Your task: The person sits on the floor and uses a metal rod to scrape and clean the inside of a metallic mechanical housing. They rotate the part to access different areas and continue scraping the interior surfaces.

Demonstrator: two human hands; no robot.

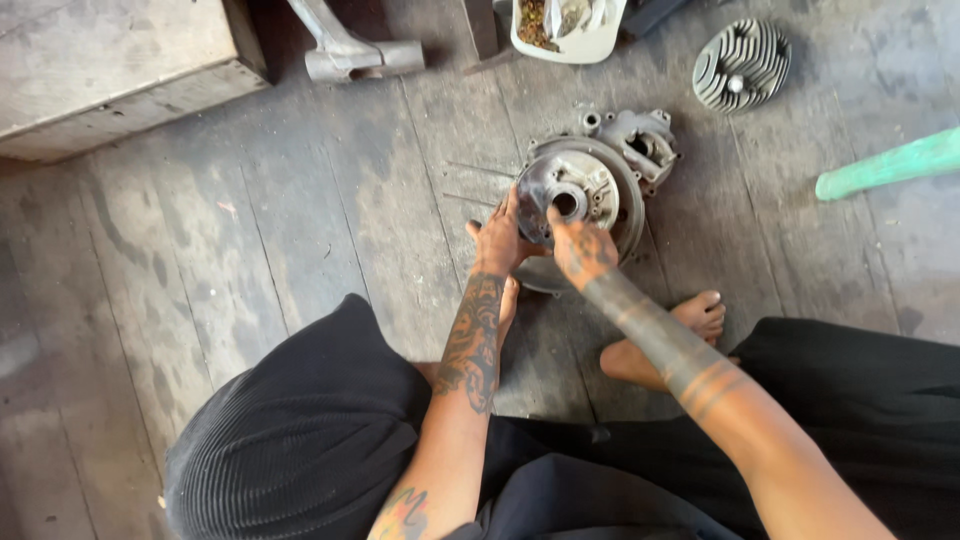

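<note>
At the centre of the frame, two hands grip one round metal engine cover (570, 190) lying on the wooden floor (300, 230): the left hand (502, 240) clasps its left rim, the right hand (583, 247) its lower edge. One finned cylinder head (741, 64) lies upper right, one white tub (566, 28) top centre, one green pipe (890, 165) at right.

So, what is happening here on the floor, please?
A person sits on a worn wooden floor and works with both bare hands on a grey metal engine casing. The left hand and the right hand both grip the lower edge of a round metal plate that sits on the casing. A finned cylinder head lies apart at the upper right, a white tub of small parts at the top, and a green post at the right.
</note>
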